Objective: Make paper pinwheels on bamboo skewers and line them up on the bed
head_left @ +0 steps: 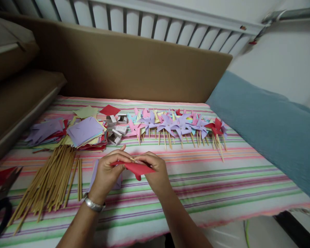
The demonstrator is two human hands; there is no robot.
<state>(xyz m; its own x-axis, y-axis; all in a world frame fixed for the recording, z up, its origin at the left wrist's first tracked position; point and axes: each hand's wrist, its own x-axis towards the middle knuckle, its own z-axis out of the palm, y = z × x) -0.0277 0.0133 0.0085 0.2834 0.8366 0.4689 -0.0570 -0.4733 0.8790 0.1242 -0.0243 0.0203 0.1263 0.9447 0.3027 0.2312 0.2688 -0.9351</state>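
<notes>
Above the striped cloth, a red paper pinwheel (138,168) is pinched between both my hands. My left hand (107,170), with a silver bracelet at the wrist, is closed on the paper's left part. On the right side my right hand (155,167) closes on the same pinwheel. A short piece of wooden stick (132,159) shows between the fingertips of both hands; the rest of it is hidden. Partly under my left hand lies a lilac paper sheet (118,182) on the cloth.
Finished pinwheels (167,124) lie in a row behind my hands. To the left are wooden sticks (54,179), stacked paper squares (84,132), small open boxes (116,136) and scissors (2,199). A brown board (134,69) backs the striped cloth (222,193); a blue cushion (260,127) borders the right.
</notes>
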